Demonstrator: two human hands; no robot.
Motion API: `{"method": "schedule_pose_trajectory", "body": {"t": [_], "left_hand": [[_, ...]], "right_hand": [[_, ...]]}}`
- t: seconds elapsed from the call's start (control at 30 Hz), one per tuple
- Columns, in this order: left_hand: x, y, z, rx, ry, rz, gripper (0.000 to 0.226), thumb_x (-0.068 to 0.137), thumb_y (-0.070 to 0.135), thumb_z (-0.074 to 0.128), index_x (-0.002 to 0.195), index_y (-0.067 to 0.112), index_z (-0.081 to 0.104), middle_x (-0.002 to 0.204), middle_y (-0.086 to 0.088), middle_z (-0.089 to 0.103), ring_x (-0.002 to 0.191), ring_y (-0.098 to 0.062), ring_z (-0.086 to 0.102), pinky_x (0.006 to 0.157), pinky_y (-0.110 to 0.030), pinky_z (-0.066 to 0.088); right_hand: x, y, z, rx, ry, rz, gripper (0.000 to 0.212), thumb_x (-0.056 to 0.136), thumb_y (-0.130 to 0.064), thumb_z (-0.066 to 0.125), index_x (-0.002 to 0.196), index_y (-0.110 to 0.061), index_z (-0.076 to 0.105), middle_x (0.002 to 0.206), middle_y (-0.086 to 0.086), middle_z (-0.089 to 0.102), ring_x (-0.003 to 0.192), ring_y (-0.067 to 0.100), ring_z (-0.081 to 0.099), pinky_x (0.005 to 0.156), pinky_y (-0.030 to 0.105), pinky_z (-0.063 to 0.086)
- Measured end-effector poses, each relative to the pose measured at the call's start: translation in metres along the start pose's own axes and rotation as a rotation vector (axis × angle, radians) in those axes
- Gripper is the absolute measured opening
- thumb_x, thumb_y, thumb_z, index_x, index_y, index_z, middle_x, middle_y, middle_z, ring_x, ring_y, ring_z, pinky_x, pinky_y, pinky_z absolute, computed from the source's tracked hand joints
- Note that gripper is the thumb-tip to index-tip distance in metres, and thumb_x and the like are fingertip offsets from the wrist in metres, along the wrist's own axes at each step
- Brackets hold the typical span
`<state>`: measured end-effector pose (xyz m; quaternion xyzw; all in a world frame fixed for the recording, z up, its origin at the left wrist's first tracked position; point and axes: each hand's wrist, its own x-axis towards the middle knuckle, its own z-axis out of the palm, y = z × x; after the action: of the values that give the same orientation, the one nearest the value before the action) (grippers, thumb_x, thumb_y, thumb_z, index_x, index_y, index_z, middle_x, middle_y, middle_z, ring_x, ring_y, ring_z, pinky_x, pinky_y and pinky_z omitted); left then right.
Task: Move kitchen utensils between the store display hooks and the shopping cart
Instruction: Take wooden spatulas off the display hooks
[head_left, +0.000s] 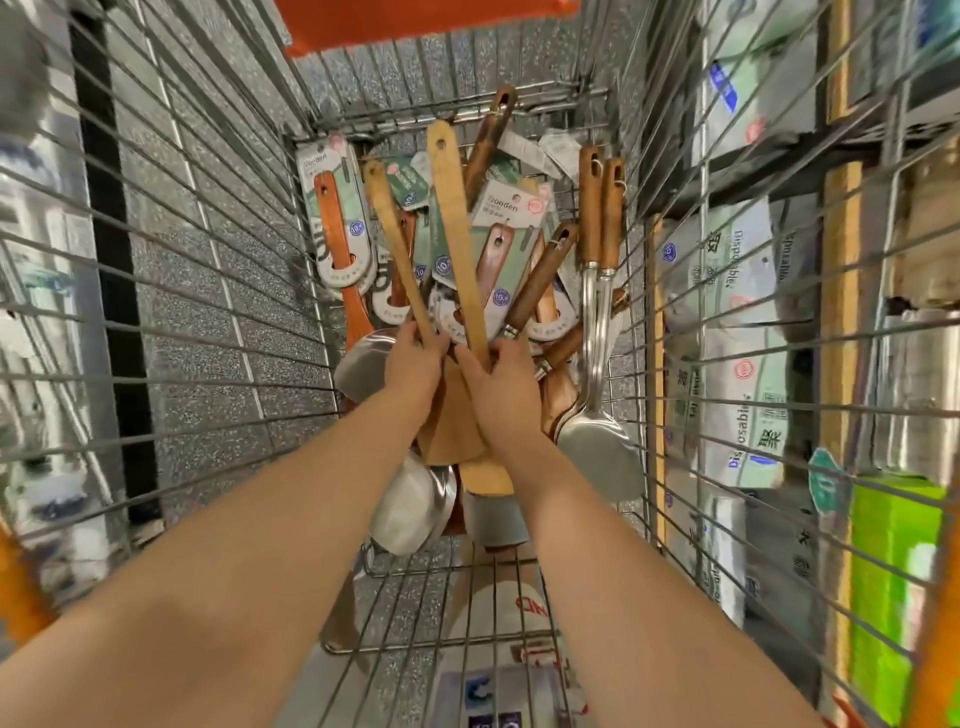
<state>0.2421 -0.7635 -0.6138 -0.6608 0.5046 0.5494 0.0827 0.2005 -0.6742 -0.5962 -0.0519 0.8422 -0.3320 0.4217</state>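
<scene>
Both your arms reach down into the wire shopping cart (218, 291), where a heap of kitchen utensils already lies at centre frame. Your left hand (415, 364) is closed around the neck of a slim pale wooden spatula (395, 244) whose handle slants toward 11 o'clock, and your right hand (501, 387) is wrapped around a broader pale wooden spatula (454, 223) that points almost to 12 o'clock; both broad blades hang below your wrists toward 6 o'clock. Judging by the pile, much of the stock is in the cart: carded dark-wood turners (337, 223) with printed backing at 11 o'clock, two steel ladles with brown wooden grips (600, 218) at 2 o'clock, and polished steel bowls (415, 509) under your forearms. Whether these two pieces are being taken out or dropped in cannot be told, and no display hooks are in sight, so that leg of the job looks unfinished. The bamboo looks matte, flat and smooth, each handle pierced by a hanging hole; the steel is mirror-bright and rounded. Shelves of packaged disposables (737, 291) line the cart's side at 3 o'clock.
</scene>
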Motion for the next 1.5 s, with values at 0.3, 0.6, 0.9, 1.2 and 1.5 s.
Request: {"method": "schedule_pose_trajectory", "body": {"t": [0.3, 0.6, 0.9, 1.2, 1.5], "left_hand": [[-0.040, -0.013, 0.005, -0.009, -0.109, 0.034, 0.026, 0.097, 0.021, 0.047, 0.122, 0.018, 0.051, 0.094, -0.007, 0.061, 0.090, -0.024, 0.057, 0.076, -0.032, 0.045], [-0.109, 0.026, -0.013, 0.020, -0.133, 0.259, 0.027, 0.095, 0.008, 0.047, 0.121, 0.017, 0.050, 0.080, 0.000, 0.059, 0.072, -0.012, 0.056, 0.052, -0.010, 0.036], [-0.202, 0.037, -0.056, 0.057, -0.212, 0.547, 0.042, 0.088, 0.018, 0.051, 0.127, 0.035, 0.051, 0.104, -0.003, 0.068, 0.093, -0.025, 0.064, 0.083, -0.042, 0.054], [-0.351, 0.004, -0.113, 0.206, -0.479, 1.041, 0.038, 0.095, 0.008, 0.045, 0.129, 0.023, 0.054, 0.103, 0.010, 0.057, 0.097, -0.011, 0.054, 0.065, -0.008, 0.036], [-0.505, -0.030, -0.050, 0.321, -0.864, 1.176, 0.037, 0.086, 0.014, 0.055, 0.122, 0.023, 0.056, 0.076, -0.003, 0.064, 0.065, -0.011, 0.057, 0.058, -0.019, 0.042]], "right_hand": [[-0.016, -0.012, -0.011, -0.057, -0.060, 0.040, 0.026, 0.098, -0.026, 0.044, 0.117, -0.012, 0.054, 0.106, 0.006, 0.060, 0.100, 0.027, 0.057, 0.078, 0.029, 0.040], [-0.044, -0.053, -0.036, 0.043, -0.008, 0.031, 0.029, 0.095, -0.042, 0.045, 0.109, -0.020, 0.059, 0.104, 0.002, 0.065, 0.098, 0.024, 0.061, 0.088, 0.040, 0.048], [-0.145, -0.096, -0.075, 0.099, 0.220, -0.135, 0.027, 0.094, -0.034, 0.052, 0.116, -0.021, 0.060, 0.091, -0.005, 0.058, 0.089, 0.016, 0.057, 0.062, 0.025, 0.040], [-0.326, -0.086, -0.109, 0.086, 0.567, -0.273, 0.014, 0.097, -0.028, 0.046, 0.091, -0.017, 0.052, 0.080, -0.002, 0.051, 0.080, 0.019, 0.049, 0.057, 0.028, 0.028], [-0.478, -0.001, -0.202, 0.330, 0.920, -0.271, 0.019, 0.096, -0.023, 0.048, 0.077, -0.025, 0.053, 0.070, -0.008, 0.051, 0.068, 0.011, 0.048, 0.053, 0.011, 0.033]]}}
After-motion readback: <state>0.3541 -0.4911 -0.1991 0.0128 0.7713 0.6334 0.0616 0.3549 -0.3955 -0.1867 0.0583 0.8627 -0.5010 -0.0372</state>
